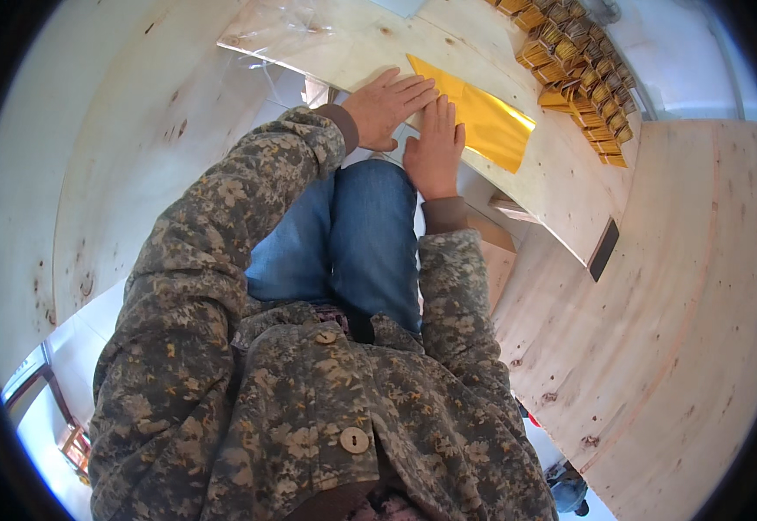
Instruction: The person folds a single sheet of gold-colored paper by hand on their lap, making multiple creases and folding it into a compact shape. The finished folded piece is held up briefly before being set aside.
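Note:
A shiny golden-yellow sheet [483,122] lies on a narrow wooden board [552,195] in front of my knees. My left hand [387,104] is flat with its fingers stretched, its fingertips resting on the sheet's left part. Beside it my right hand [435,148] points away from me, fingers extended, and its tips touch the sheet's near edge. The fingertips of both hands almost meet. Neither hand grips anything. Whether the sheet is one layer or folded, I cannot tell.
Several rows of bundled golden-yellow folded paper pieces [582,74] stand at the board's far right. Clear plastic film [287,30] lies at its far left. A dark strip [603,249] covers the board's right end. Large wooden panels [656,330] flank me, and a cardboard box [494,252] sits below.

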Action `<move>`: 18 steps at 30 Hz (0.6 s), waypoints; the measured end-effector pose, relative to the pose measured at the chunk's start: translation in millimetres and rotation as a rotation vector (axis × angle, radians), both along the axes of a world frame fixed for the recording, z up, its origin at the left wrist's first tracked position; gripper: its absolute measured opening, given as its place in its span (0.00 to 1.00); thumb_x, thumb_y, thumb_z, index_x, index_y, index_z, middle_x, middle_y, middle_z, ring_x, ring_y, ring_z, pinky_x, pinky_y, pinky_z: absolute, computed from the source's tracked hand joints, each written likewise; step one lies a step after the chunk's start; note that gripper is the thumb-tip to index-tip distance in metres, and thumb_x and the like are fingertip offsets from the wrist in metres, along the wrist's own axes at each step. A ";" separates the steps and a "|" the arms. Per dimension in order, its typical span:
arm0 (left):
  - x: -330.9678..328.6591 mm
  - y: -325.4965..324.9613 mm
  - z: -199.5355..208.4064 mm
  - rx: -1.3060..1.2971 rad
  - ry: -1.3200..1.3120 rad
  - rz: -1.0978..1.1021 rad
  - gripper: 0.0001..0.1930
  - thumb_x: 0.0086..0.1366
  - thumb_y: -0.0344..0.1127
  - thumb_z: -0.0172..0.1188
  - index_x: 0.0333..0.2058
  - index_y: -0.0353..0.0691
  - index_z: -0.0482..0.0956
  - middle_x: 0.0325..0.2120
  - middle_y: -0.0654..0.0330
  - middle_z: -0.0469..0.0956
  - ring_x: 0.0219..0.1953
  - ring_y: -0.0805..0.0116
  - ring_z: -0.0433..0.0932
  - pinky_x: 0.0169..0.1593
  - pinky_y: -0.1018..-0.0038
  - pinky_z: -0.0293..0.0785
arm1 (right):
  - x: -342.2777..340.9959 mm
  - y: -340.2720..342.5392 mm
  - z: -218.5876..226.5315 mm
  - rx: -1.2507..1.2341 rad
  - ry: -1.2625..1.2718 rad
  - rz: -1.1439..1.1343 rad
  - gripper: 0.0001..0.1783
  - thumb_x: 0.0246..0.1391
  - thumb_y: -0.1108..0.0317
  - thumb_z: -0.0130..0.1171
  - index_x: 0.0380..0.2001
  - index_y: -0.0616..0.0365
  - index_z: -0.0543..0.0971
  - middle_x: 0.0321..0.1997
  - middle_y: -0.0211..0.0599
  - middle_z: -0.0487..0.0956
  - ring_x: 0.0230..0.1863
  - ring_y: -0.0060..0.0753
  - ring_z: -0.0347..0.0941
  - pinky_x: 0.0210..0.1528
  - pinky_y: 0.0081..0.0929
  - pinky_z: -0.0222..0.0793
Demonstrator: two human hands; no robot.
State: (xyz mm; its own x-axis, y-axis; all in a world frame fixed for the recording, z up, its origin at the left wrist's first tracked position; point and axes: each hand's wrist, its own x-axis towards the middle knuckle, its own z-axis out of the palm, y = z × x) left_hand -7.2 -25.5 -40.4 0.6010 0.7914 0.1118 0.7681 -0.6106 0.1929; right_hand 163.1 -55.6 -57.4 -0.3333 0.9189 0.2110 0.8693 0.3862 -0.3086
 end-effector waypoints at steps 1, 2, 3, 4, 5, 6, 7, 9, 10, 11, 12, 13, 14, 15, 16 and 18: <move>0.0 -0.3 1.2 0.002 0.015 0.005 0.55 0.48 0.47 0.75 0.72 0.46 0.54 0.72 0.54 0.53 0.74 0.60 0.52 0.73 0.48 0.46 | 7.3 2.5 1.2 0.005 0.048 0.039 0.40 0.52 0.71 0.57 0.69 0.65 0.60 0.76 0.54 0.56 0.77 0.55 0.49 0.74 0.57 0.41; 0.3 -1.6 1.9 -0.002 0.028 0.010 0.55 0.47 0.48 0.75 0.72 0.47 0.54 0.73 0.54 0.53 0.74 0.60 0.52 0.73 0.47 0.46 | 14.2 3.6 2.1 -0.058 0.083 0.038 0.38 0.53 0.72 0.56 0.68 0.65 0.61 0.75 0.54 0.57 0.77 0.55 0.49 0.74 0.57 0.41; 0.6 -2.1 2.6 0.015 0.066 0.015 0.55 0.47 0.49 0.75 0.72 0.50 0.54 0.73 0.55 0.53 0.74 0.60 0.52 0.72 0.46 0.46 | 21.2 2.5 3.4 0.034 0.136 0.021 0.37 0.53 0.73 0.55 0.68 0.64 0.62 0.75 0.54 0.57 0.76 0.55 0.50 0.74 0.57 0.42; 1.7 -2.6 2.6 0.030 0.099 0.021 0.55 0.47 0.50 0.75 0.72 0.52 0.54 0.73 0.55 0.53 0.74 0.60 0.52 0.72 0.45 0.47 | 30.0 -1.2 5.4 0.061 0.173 -0.033 0.36 0.54 0.74 0.54 0.68 0.64 0.62 0.75 0.54 0.58 0.76 0.55 0.50 0.74 0.58 0.42; 3.6 -3.9 2.5 0.043 0.134 0.027 0.55 0.47 0.51 0.75 0.72 0.54 0.54 0.73 0.55 0.53 0.74 0.60 0.52 0.72 0.44 0.47 | 37.1 -6.5 7.2 0.091 0.213 -0.088 0.35 0.54 0.75 0.53 0.68 0.64 0.63 0.75 0.54 0.58 0.76 0.55 0.50 0.74 0.58 0.42; 4.5 -4.6 2.6 0.063 0.139 0.030 0.55 0.47 0.52 0.76 0.72 0.56 0.55 0.72 0.56 0.54 0.74 0.60 0.52 0.71 0.43 0.48 | 40.8 -11.7 8.6 0.085 0.177 -0.098 0.35 0.54 0.76 0.53 0.68 0.64 0.63 0.75 0.54 0.58 0.76 0.56 0.50 0.74 0.58 0.42; 5.0 -5.2 2.8 0.082 0.146 0.031 0.55 0.46 0.53 0.76 0.72 0.58 0.55 0.72 0.56 0.54 0.74 0.61 0.53 0.70 0.43 0.49 | 43.2 -17.6 9.9 0.083 0.144 -0.110 0.35 0.54 0.76 0.52 0.68 0.63 0.63 0.75 0.53 0.59 0.77 0.56 0.49 0.74 0.58 0.43; 6.0 -6.0 3.2 0.100 0.158 0.028 0.55 0.46 0.54 0.76 0.71 0.61 0.56 0.72 0.55 0.54 0.73 0.61 0.53 0.68 0.42 0.50 | 43.8 -27.4 11.5 0.083 0.079 -0.125 0.35 0.54 0.76 0.52 0.68 0.62 0.63 0.75 0.52 0.59 0.77 0.56 0.49 0.74 0.59 0.42; 6.5 -6.0 3.6 0.099 0.162 0.028 0.54 0.46 0.54 0.76 0.71 0.62 0.56 0.72 0.55 0.54 0.73 0.60 0.54 0.68 0.42 0.51 | 41.4 -31.7 11.2 0.085 0.047 -0.123 0.35 0.55 0.76 0.52 0.68 0.62 0.63 0.75 0.51 0.59 0.77 0.57 0.48 0.74 0.59 0.42; 6.8 -6.3 3.8 0.095 0.166 0.029 0.54 0.46 0.54 0.76 0.71 0.63 0.56 0.72 0.55 0.54 0.73 0.60 0.54 0.68 0.42 0.51 | 39.4 -34.5 10.8 0.100 0.011 -0.109 0.35 0.55 0.76 0.52 0.68 0.62 0.63 0.75 0.50 0.59 0.77 0.57 0.48 0.74 0.59 0.41; 6.5 -6.6 4.3 0.090 0.163 0.025 0.54 0.46 0.54 0.76 0.71 0.62 0.56 0.72 0.54 0.54 0.73 0.60 0.53 0.68 0.42 0.51 | 37.4 -35.6 10.6 0.090 -0.013 -0.122 0.35 0.54 0.76 0.52 0.68 0.61 0.63 0.75 0.50 0.59 0.77 0.57 0.47 0.74 0.59 0.41; 5.9 -6.7 4.8 0.085 0.161 0.021 0.54 0.46 0.54 0.76 0.71 0.62 0.57 0.72 0.53 0.53 0.73 0.59 0.53 0.68 0.42 0.52 | 35.4 -36.0 9.9 0.094 -0.039 -0.124 0.36 0.54 0.76 0.53 0.68 0.60 0.63 0.75 0.49 0.58 0.77 0.58 0.47 0.74 0.59 0.41; 5.4 -6.8 5.2 0.070 0.154 0.019 0.54 0.46 0.54 0.76 0.71 0.62 0.57 0.72 0.53 0.52 0.73 0.59 0.52 0.67 0.42 0.52 | 33.9 -36.0 9.1 0.107 -0.062 -0.124 0.36 0.54 0.76 0.53 0.68 0.59 0.63 0.75 0.49 0.58 0.77 0.58 0.47 0.74 0.59 0.41; 5.0 -7.0 5.3 0.078 0.159 0.019 0.54 0.46 0.53 0.76 0.71 0.61 0.57 0.72 0.53 0.52 0.73 0.59 0.52 0.67 0.41 0.52 | 32.7 -35.7 8.2 0.108 -0.089 -0.129 0.36 0.53 0.76 0.54 0.68 0.58 0.64 0.76 0.48 0.58 0.77 0.58 0.46 0.74 0.60 0.41; 5.1 -6.9 5.2 0.076 0.159 0.019 0.54 0.46 0.53 0.76 0.71 0.61 0.57 0.72 0.53 0.52 0.73 0.59 0.52 0.68 0.41 0.52 | 32.2 -35.3 7.3 0.118 -0.114 -0.132 0.37 0.53 0.76 0.54 0.68 0.56 0.64 0.76 0.48 0.58 0.78 0.59 0.46 0.74 0.60 0.41; 5.4 -6.5 4.5 0.074 0.151 0.018 0.54 0.46 0.52 0.76 0.71 0.61 0.57 0.72 0.54 0.52 0.74 0.59 0.51 0.68 0.40 0.51 | 32.0 -35.0 5.4 0.120 -0.157 -0.138 0.38 0.51 0.76 0.55 0.68 0.54 0.65 0.76 0.48 0.57 0.78 0.60 0.45 0.74 0.61 0.41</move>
